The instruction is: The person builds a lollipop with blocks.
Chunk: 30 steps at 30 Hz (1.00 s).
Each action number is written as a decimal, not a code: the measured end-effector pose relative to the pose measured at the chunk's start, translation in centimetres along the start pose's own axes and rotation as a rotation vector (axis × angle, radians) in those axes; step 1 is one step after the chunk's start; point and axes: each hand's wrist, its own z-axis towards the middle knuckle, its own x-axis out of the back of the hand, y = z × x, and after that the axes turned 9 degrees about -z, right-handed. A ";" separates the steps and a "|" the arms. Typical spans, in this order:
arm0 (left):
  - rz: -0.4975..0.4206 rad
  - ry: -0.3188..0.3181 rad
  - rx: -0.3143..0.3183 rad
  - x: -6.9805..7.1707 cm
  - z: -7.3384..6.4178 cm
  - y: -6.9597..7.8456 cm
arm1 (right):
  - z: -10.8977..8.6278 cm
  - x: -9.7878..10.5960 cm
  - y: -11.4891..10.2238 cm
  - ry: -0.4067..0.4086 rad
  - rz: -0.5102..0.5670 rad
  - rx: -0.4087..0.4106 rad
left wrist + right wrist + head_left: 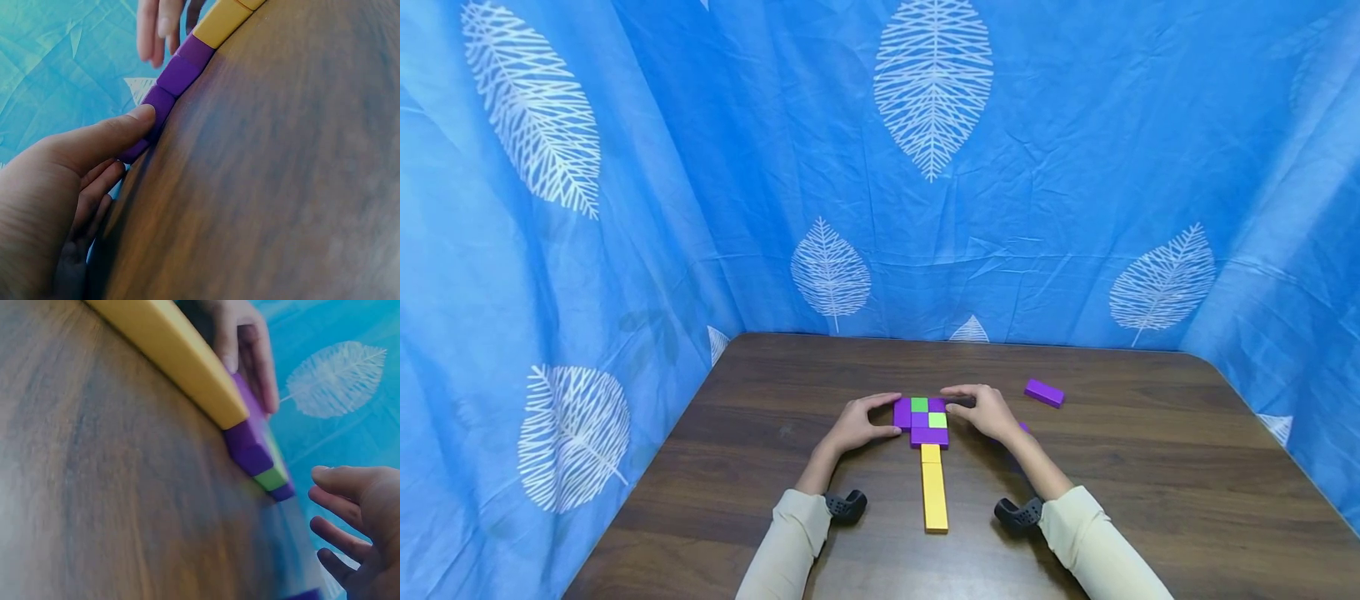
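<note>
Purple, green and yellow blocks lie joined in a flat pattern on the table. My left hand (853,425) pinches the purple block (902,414) at the pattern's left side between thumb and fingers; the left wrist view shows the thumb on its near end. To the right of that block are a green block (919,405), a light green block (937,420) and other purple ones. A long yellow block (935,500) and a short yellow one (930,453) run toward me. Beside the right edge hovers my right hand (988,414), fingers loosely bent and apart from the blocks.
A loose purple block (1044,393) lies on the brown wooden table (1150,467) at the back right. Another purple block (1024,427) is mostly hidden by the right wrist. Blue curtain (1037,208) with white leaf prints hangs behind and at both sides.
</note>
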 end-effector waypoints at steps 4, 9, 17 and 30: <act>-0.001 -0.003 0.002 0.0 0.0 0.1 | -0.8 1.2 0.3 0.054 0.035 0.012; 0.003 -0.002 0.004 0.0 0.0 0.1 | -2.2 2.9 0.9 0.107 0.051 0.012; -0.006 -0.003 0.005 0.0 0.1 0.0 | -4.0 5.1 2.7 0.130 0.089 0.000; 0.002 0.001 0.009 0.0 0.0 0.0 | -7.2 6.0 6.1 0.109 0.118 -0.045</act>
